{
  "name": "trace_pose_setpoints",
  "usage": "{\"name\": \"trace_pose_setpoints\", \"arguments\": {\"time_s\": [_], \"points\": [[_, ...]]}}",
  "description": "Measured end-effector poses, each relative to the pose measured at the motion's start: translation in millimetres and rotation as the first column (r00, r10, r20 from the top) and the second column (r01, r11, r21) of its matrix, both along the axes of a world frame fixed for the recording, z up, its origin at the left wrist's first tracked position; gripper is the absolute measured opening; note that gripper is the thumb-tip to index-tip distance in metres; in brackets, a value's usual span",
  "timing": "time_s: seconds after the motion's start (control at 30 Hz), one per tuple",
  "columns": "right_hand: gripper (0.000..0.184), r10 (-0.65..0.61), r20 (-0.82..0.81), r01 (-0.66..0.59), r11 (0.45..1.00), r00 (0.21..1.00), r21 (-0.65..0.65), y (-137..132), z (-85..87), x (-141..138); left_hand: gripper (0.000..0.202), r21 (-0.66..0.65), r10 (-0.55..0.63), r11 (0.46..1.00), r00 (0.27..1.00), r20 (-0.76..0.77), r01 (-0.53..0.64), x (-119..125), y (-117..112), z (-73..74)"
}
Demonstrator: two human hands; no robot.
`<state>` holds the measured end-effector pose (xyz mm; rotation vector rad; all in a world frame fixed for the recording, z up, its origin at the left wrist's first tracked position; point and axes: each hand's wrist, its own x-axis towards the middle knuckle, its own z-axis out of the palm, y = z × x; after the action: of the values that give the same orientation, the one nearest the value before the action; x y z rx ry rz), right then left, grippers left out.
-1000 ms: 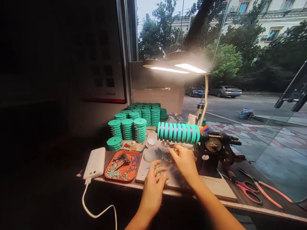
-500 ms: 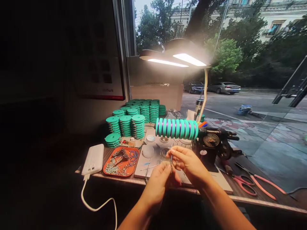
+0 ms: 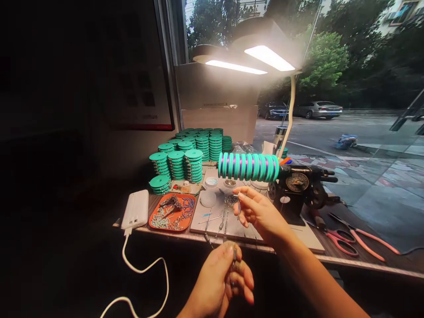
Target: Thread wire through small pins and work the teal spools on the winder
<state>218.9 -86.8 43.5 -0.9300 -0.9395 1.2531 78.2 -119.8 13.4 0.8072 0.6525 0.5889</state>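
My left hand [image 3: 217, 274] is low in front of the table edge, its thumb and forefinger pinching a small greyish piece [image 3: 235, 254] too small to name. Above it and to the right, my right hand [image 3: 261, 214] hovers over the work board, with thumb and forefinger closed. A short dark twisted strand [image 3: 239, 208] hangs from those fingertips. On the board [image 3: 198, 223] lie several thin lines with small dark weights [image 3: 221, 226]. Near my right fingertips sits a round dish of small dark parts [image 3: 232, 201].
An orange tray [image 3: 153, 221] of small parts and a white power bank [image 3: 136, 207] stand left. Behind are stacked green spools [image 3: 194, 165]. A winding machine [image 3: 298, 181] carries more green spools [image 3: 248, 167]. Scissors [image 3: 342, 243] and pliers [image 3: 371, 240] lie right, beneath a lamp [image 3: 270, 57].
My hands have moved apart: the left came down towards me, below the table edge, while the right rose slightly. The view has shifted a little, so the table appears higher and further right.
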Motion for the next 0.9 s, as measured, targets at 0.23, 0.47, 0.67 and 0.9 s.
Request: {"name": "trace_pose_setpoints", "arguments": {"time_s": [0.23,0.47,0.67,0.9], "points": [[0.027,-0.029,0.023,0.029,1.0,0.999,0.004,1,1.3,-1,0.024,-0.036,-0.02,0.999,0.998,0.067,0.023,-2,0,-14.7],[0.025,-0.031,0.03,0.031,1.0,0.999,0.001,2,1.0,-1,0.024,-0.054,-0.033,0.998,0.995,0.095,0.039,-5,-2,-22.1],[0.022,-0.058,0.06,0.058,0.998,0.997,0.006,6,4.2,3,0.011,0.121,-0.027,0.992,0.997,0.073,0.018,-1,14,-6.7],[0.018,-0.131,0.086,0.127,0.991,0.988,0.049,9,6.3,9,0.025,0.294,0.015,0.955,0.998,0.069,-0.035,35,48,28.5]]}}
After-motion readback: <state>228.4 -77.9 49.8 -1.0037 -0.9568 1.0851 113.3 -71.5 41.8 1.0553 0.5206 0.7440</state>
